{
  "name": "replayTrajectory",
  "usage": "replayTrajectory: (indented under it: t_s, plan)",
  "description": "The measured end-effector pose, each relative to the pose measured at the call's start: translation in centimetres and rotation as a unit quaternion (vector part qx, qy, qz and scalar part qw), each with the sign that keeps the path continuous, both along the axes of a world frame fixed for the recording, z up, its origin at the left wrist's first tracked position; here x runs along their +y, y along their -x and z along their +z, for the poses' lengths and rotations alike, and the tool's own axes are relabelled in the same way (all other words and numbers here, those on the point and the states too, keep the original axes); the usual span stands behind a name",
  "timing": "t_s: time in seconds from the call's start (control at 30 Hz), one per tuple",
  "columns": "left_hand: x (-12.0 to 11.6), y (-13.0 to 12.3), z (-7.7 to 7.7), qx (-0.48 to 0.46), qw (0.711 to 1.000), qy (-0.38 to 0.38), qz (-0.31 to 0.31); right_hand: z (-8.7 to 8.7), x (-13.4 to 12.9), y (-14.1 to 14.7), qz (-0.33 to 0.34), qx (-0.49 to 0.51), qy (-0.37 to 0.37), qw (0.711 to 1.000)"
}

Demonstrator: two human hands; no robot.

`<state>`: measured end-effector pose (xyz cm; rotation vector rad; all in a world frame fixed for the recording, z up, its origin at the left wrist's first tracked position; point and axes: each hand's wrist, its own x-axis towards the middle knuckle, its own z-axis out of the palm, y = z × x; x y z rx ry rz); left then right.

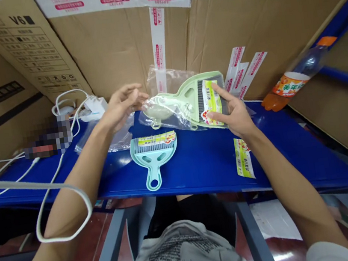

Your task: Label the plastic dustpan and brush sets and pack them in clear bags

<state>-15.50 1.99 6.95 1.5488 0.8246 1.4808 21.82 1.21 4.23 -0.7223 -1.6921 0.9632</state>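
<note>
My right hand (236, 113) is closed on the brush end of a light green dustpan and brush set (190, 95), thumb and fingers over its yellow-green label card (212, 101). A clear plastic bag (170, 105) covers the handle end, which points left. My left hand (127, 104) is at that end, fingers loosely bent and apart; its fingertips are beside the bag, and I cannot tell whether they touch it. Below lies a light blue dustpan and brush set (155, 157), handle toward me. A loose label card (244, 158) rests near my right forearm.
Everything lies on a blue tabletop (198, 161). A flat clear bag (119, 136) is behind my left forearm. White cables (58, 185) loop on the left, one across that forearm. An orange drink bottle (296, 76) leans at the right. Cardboard boxes (110, 48) wall the back.
</note>
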Motion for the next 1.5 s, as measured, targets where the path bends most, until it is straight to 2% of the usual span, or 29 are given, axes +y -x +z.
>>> replayTrajectory:
  t_s: [0.03, 0.1, 0.23, 0.4, 0.5, 0.6, 0.7, 0.83, 1.0, 1.13, 1.2, 1.37, 1.5]
  plan:
    - [0.3, -0.2, -0.7, -0.012, 0.999, 0.044, -0.028, -0.2, 0.4, -0.1, -0.016, 0.003, -0.010, 1.000]
    - [0.4, -1.0, -1.6, -0.042, 0.994, 0.083, -0.051, -0.7, 1.0, -0.2, -0.042, 0.011, -0.027, 0.999]
    - [0.1, -2.4, -2.4, -0.061, 0.990, 0.108, -0.073, -1.4, 1.1, 0.5, -0.054, 0.023, -0.029, 0.998]
    - [-0.5, -3.7, -3.1, -0.047, 0.986, 0.131, -0.092, -1.5, 0.1, 1.8, -0.064, 0.043, -0.013, 0.997]
    - [-0.8, -4.1, -3.2, -0.026, 0.984, 0.135, -0.114, -1.2, -0.2, 1.9, -0.057, 0.045, 0.009, 0.997]
    - [-0.8, -4.1, -3.2, -0.036, 0.986, 0.127, -0.101, -0.7, -0.5, 1.6, -0.046, 0.062, 0.030, 0.997]
    - [-0.7, -4.1, -3.3, -0.053, 0.988, 0.118, -0.079, -0.3, -1.1, 1.5, -0.031, 0.060, 0.082, 0.994]
    - [-0.6, -4.3, -3.7, -0.039, 0.988, 0.124, -0.088, 0.1, -1.9, 1.7, -0.020, 0.033, 0.145, 0.989]
    - [-1.0, -4.8, -4.1, -0.027, 0.982, 0.133, -0.134, -0.2, -1.8, 2.0, -0.035, 0.044, 0.086, 0.995]
    - [-1.3, -5.0, -4.0, -0.015, 0.973, 0.142, -0.179, -0.7, -1.1, 1.6, -0.031, 0.005, 0.056, 0.998]
    - [-1.2, -5.0, -4.0, -0.037, 0.976, 0.134, -0.168, -0.9, -0.9, 1.3, -0.030, -0.017, 0.040, 0.999]
    - [-0.2, -4.5, -4.1, -0.090, 0.985, 0.114, -0.088, -0.6, -0.9, 1.0, -0.037, -0.035, 0.011, 0.999]
    - [-0.3, -4.6, -4.0, -0.083, 0.984, 0.136, -0.085, -0.5, -1.3, 1.1, -0.029, -0.017, 0.000, 0.999]
